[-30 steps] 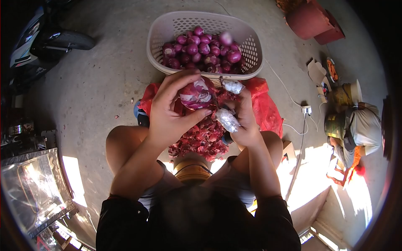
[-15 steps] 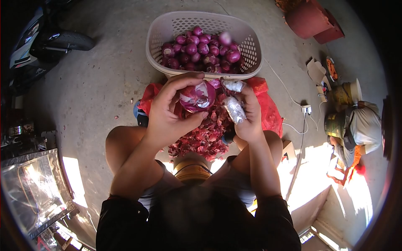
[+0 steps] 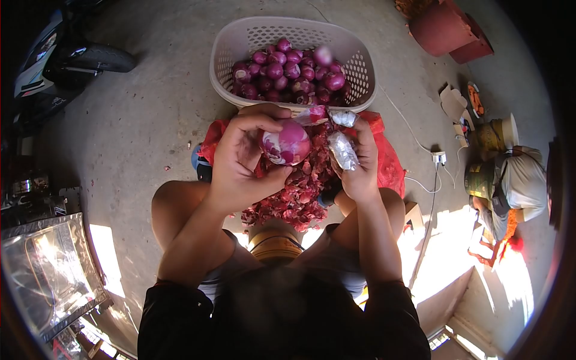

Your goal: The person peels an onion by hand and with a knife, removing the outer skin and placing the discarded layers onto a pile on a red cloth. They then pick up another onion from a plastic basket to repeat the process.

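A red onion [image 3: 287, 143] with smooth purple and whitish patches sits in my left hand [image 3: 243, 156], gripped between curled fingers and thumb. To its right is my right hand [image 3: 359, 159], its thumb and forefinger wrapped in silvery foil or tape. At the tip of the wrapped forefinger is a pink-and-white strip that looks like onion skin [image 3: 312, 114]. The right hand's remaining fingers are partly hidden. Beneath both hands, a heap of dry red onion skins [image 3: 291, 207] lies between my legs, with a red mesh sack [image 3: 390, 159] around it.
Beyond my hands stands a light plastic basket [image 3: 219, 78] with many purple onions. A motorbike wheel [image 3: 102, 58] is at far left. On the right are a white plug adapter [image 3: 439, 157] with cables, a bucket [image 3: 509, 130], red containers [image 3: 441, 27] and a crouching person [image 3: 522, 180].
The onion in my left hand now shows a smoother, brighter side where loose flaky skin showed before. My right hand has shifted slightly right, and the skin strip shows above the onion.
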Motion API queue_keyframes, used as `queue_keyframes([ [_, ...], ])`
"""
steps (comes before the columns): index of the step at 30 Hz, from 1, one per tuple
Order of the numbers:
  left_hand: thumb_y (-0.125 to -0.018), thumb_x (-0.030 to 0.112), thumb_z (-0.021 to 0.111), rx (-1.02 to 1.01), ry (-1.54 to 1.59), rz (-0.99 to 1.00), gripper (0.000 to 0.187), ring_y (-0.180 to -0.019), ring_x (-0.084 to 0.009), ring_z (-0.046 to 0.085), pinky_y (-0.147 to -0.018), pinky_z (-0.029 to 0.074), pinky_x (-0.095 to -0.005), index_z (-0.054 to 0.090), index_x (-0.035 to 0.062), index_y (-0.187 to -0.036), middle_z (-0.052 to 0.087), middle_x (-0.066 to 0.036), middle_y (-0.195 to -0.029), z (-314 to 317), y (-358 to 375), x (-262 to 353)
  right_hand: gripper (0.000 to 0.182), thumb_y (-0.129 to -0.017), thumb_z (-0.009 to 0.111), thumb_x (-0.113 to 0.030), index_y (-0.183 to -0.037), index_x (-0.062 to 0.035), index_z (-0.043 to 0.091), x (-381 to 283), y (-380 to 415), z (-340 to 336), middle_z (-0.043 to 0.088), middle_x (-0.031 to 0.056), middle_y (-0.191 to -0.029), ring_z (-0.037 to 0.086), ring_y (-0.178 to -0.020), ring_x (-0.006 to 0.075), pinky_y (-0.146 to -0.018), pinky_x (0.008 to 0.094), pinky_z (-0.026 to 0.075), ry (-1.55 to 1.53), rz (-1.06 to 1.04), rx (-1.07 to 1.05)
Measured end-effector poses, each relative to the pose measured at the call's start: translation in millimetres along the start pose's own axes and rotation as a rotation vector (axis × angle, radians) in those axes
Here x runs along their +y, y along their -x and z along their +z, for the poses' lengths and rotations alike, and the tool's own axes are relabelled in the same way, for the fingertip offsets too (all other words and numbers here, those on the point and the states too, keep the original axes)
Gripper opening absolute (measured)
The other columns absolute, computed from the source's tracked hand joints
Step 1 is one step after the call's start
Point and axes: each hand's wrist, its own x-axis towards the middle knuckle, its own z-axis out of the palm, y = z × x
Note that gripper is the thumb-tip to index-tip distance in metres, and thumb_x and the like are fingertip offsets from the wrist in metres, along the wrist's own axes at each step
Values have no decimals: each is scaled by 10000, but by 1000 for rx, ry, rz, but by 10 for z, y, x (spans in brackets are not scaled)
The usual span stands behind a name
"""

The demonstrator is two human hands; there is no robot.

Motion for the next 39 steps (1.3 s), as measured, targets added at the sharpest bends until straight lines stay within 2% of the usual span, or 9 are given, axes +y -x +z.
queue_keyframes([
  [5,-630,-132,638,229,296,-150,604,-1157,-203,414,-947,391,-350,388,43,-1150,405,-107,-1210,-11,15,83,406,-857,531,-8,-1235,-29,383,-28,-7,-76,545,53,-1088,548,-874,104,-770,229,431,-79,25,19],
  [7,-670,-129,641,258,219,-156,589,-1104,-198,465,-918,417,-339,369,34,-1167,436,-114,-1173,3,-18,98,440,-851,553,-28,-1247,-37,362,-64,1,-60,568,60,-1052,559,-834,109,-739,228,435,15,-9,-49],
  [9,-686,-132,641,235,133,-161,579,-1070,-195,493,-906,428,-330,367,28,-1171,454,-122,-1155,26,-30,91,481,-842,580,-54,-1260,-47,342,-140,49,6,609,69,-967,573,-766,107,-693,227,440,217,-58,-160],
  [11,-688,-131,653,240,129,-180,577,-1018,-185,529,-888,445,-321,374,17,-1170,488,-124,-1108,61,-31,86,568,-789,659,-102,-1260,-53,346,-92,92,-19,624,80,-697,584,-604,131,-597,244,439,451,-92,-238],
  [18,-654,-91,713,146,54,-222,596,-1026,-171,520,-881,456,-313,413,3,-1160,486,-104,-1111,40,-2,51,538,-747,691,-94,-1195,-30,400,28,44,7,645,143,-833,647,-735,247,-622,285,471,566,-388,-243],
  [26,-637,-76,734,155,25,-265,585,-1051,-168,499,-901,453,-312,453,-16,-1146,464,-75,-1119,38,19,32,489,-727,691,-80,-1151,-60,449,58,44,-5,635,146,-925,646,-768,298,-635,320,490,540,-373,-232],
  [31,-653,-91,716,153,53,-289,574,-1035,-171,513,-892,463,-323,445,-23,-1154,469,-83,-1119,30,13,47,460,-731,682,-56,-1143,-47,476,23,41,-42,622,150,-975,646,-793,284,-672,310,497,607,-305,-265],
  [34,-667,-103,699,154,107,-317,561,-1033,-172,515,-885,469,-330,438,-31,-1159,477,-95,-1126,47,2,96,433,-773,642,-28,-1165,-32,459,-50,15,92,621,129,-991,643,-836,226,-718,300,494,529,-393,-206],
  [39,-682,-114,677,155,161,-264,560,-1035,-174,516,-879,474,-328,424,-43,-1177,486,-109,-1133,62,5,48,410,-831,579,-2,-1202,-23,406,23,43,95,613,99,-961,591,-849,119,-742,259,462,218,-237,-105],
])
